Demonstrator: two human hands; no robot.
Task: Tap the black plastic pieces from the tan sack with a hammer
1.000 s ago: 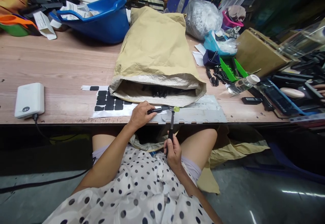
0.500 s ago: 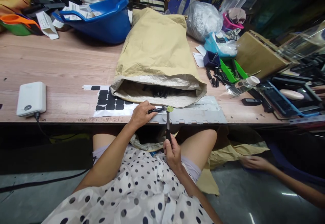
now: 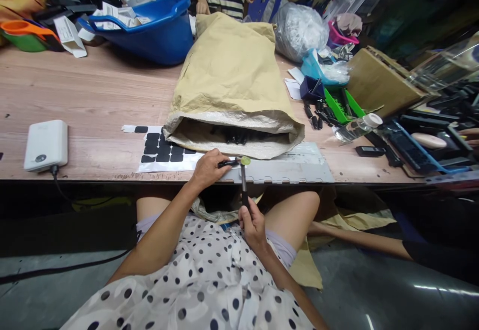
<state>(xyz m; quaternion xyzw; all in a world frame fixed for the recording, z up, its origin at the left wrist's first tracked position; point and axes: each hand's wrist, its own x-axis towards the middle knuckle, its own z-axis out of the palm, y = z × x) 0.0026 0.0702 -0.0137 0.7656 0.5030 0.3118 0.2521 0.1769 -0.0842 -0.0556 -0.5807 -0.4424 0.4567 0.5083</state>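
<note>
A worker in a polka-dot top [image 3: 179,280] sits at the near edge of a wood-grain table [image 3: 93,100], both hands occupied; the left hand [image 3: 207,169] rests at the edge, thumb and fingers pinching a slim black piece [image 3: 226,162] that points right; the right hand [image 3: 253,226], lower and nearer, wraps its fingers around the dark grip of a small hammer [image 3: 244,186]. The hammer's yellow-green head [image 3: 245,160] sits at the right end of the black piece — whether the two touch is too small to tell — above a pale grey board [image 3: 299,169] along the near edge; to the left lies a white sheet [image 3: 189,164] with rows of black patches [image 3: 151,146]. Just beyond, a tan sack [image 3: 230,71] gapes toward the worker, dark pieces [image 3: 235,134] inside its mouth; at far left stands a blue basin [image 3: 160,38] of white boxes [image 3: 110,16]; to the right, a clear bottle [image 3: 352,129] lies tilted near a green tray [image 3: 357,104]; a co-worker's forearm [image 3: 368,241] reaches in from the right, below table level.
</note>
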